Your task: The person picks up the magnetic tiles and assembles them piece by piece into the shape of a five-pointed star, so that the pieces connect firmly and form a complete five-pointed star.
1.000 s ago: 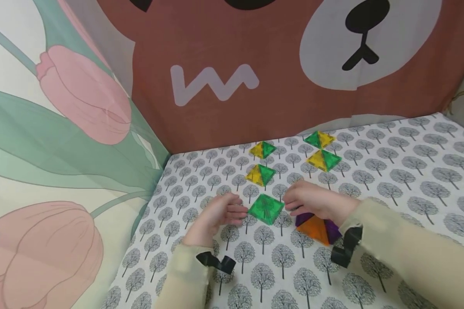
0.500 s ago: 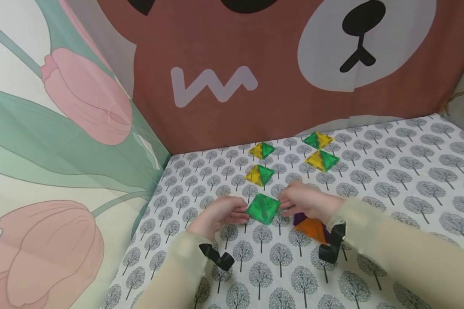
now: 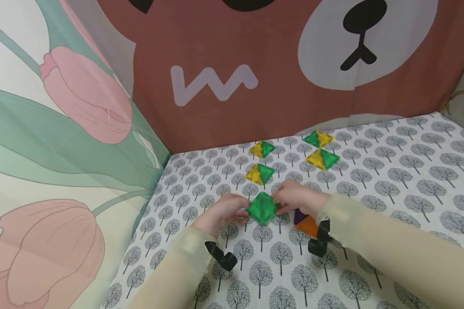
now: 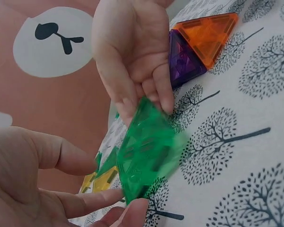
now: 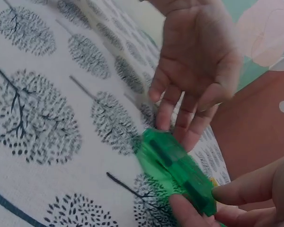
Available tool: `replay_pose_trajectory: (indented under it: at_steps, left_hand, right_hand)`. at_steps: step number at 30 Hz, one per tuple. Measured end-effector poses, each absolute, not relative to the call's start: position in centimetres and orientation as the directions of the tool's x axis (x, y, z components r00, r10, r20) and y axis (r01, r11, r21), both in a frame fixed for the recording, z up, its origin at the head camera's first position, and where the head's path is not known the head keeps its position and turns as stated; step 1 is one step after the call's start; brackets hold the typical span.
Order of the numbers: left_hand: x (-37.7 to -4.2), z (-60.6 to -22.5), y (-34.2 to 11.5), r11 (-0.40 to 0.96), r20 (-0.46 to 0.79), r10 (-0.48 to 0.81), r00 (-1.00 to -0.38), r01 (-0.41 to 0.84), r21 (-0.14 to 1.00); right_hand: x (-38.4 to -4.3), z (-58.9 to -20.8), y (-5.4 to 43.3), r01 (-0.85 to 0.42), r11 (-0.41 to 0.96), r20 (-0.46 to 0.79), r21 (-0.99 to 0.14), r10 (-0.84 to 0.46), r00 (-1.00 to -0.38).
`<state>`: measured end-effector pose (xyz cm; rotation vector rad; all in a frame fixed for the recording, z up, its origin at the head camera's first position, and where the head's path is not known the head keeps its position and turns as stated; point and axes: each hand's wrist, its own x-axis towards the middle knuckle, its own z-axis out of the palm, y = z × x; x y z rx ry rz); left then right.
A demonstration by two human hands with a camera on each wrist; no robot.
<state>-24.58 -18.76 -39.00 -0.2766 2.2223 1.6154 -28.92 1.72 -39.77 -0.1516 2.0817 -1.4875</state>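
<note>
Between the two hands is a translucent green magnetic tile (image 3: pixel 262 208), square in outline. Its edges look layered and partly blurred, so I cannot tell whether it is one tile or several. My right hand (image 3: pixel 295 197) pinches its right corner between thumb and fingers, seen closest in the right wrist view. At the opposite corner my left hand (image 3: pixel 225 211) touches it with extended fingertips; its thumb (image 4: pixel 66 153) stays apart from the tile. Purple (image 4: pixel 183 59) and orange (image 4: pixel 208 40) triangular tiles lie together beside the right wrist, partly covered by that arm in the head view.
Farther back on the tree-print cloth (image 3: pixel 201 171) lie several diamonds of yellow and green triangles: a left column with a nearer diamond (image 3: pixel 260 174) and a farther one (image 3: pixel 262 149), and a right pair (image 3: pixel 322 159). A bear-print curtain (image 3: pixel 216 120) stands behind.
Both hands have moved inward against the green tile. The right hand went left and now pinches a corner; the left fingertips came to the opposite corner. The tile looks denser green.
</note>
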Motion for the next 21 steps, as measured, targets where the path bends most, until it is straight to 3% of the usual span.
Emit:
replay_pose_trajectory:
  at_steps: [15,21]
  left_hand:
    - [-24.8,-39.6,-19.2,0.371,-0.417,0.076,-0.906,-0.362,0.855]
    - [-24.7,-39.3,-19.2,0.296,-0.389,0.119,-0.914,-0.341,0.892]
  right_hand:
    - [-28.9,-39.5,1.8,0.183,0.378,-0.34,-0.908,-0.404,-0.85]
    - [-28.7,-38.2,3.2,0.178,0.33,-0.308,-0.927,-0.401,-0.863]
